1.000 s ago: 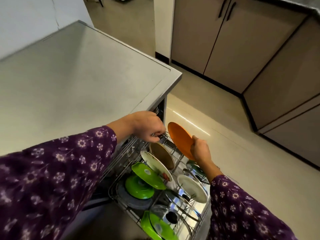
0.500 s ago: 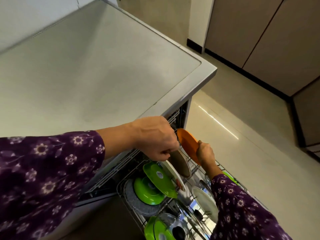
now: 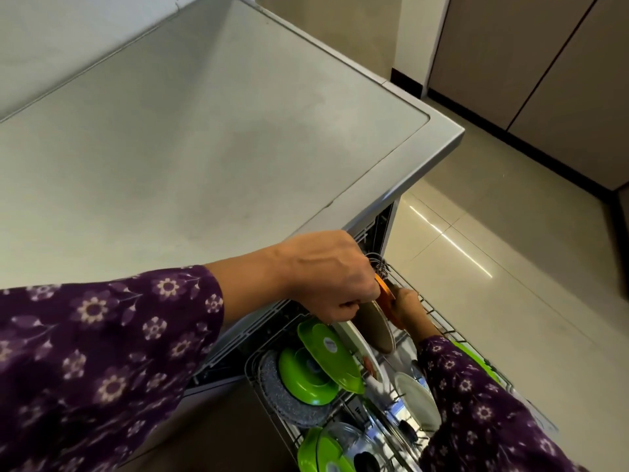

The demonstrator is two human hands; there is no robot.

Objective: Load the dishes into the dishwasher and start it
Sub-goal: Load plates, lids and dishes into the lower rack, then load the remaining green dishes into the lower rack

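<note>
At the far end of the rack [image 3: 437,316], your right hand [image 3: 408,306] grips the orange plate [image 3: 384,294] just behind the brown plate [image 3: 374,330], whose rim your left hand [image 3: 330,281] holds. Set it crooked and the two may knock or tip.

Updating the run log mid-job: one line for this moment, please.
phase: loading rack | right hand: grips orange plate behind brown plate | left hand: on brown plate's rim, grip unclear

Below the left hand [image 3: 326,284], the silver wire rack [image 3: 435,316] is bare metal. The glossy lime-green plate [image 3: 326,350] is probably plastic. Beyond the hand, the grey desk top [image 3: 204,131] is smooth and matt.
</note>
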